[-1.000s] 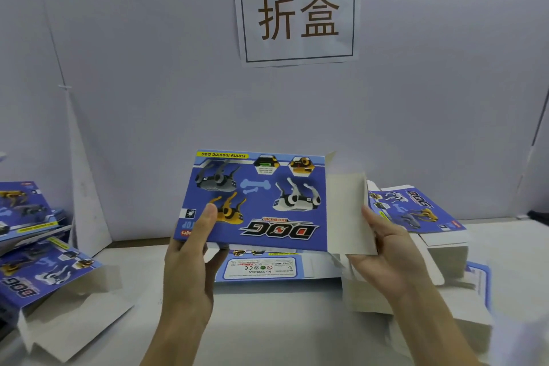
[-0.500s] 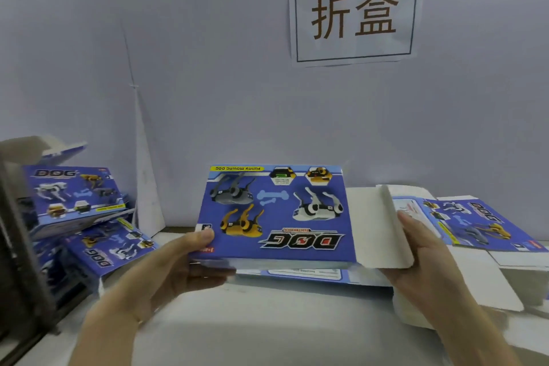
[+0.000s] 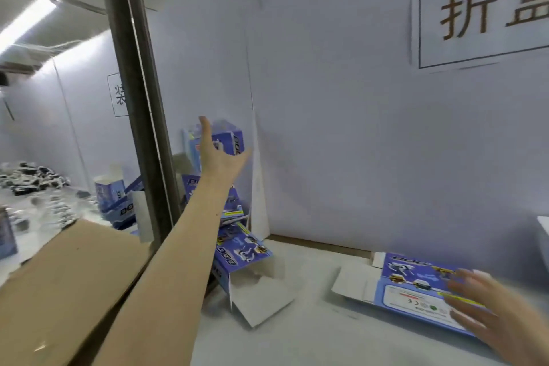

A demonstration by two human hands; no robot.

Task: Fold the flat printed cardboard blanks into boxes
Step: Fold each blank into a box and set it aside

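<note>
My left hand (image 3: 218, 154) is stretched out to the far left with straight fingers and holds nothing. Just behind it a folded blue DOG box (image 3: 228, 140) sits atop a heap of folded boxes (image 3: 237, 249) in the corner; whether the hand touches it I cannot tell. My right hand (image 3: 487, 309) hovers low at the right, fingers spread and blurred, over a flat blue printed blank (image 3: 413, 285) lying on the white table (image 3: 297, 333).
A dark metal post (image 3: 133, 92) stands at the left with a brown cardboard carton (image 3: 62, 285) before it. Beyond the post are more blue boxes (image 3: 116, 199) and a heap of small toys (image 3: 26, 178). White partition walls close the back.
The view has swung left. Both hands have let go of the folded box; my left arm reached out to the corner pile and my right hand dropped over the flat blank.
</note>
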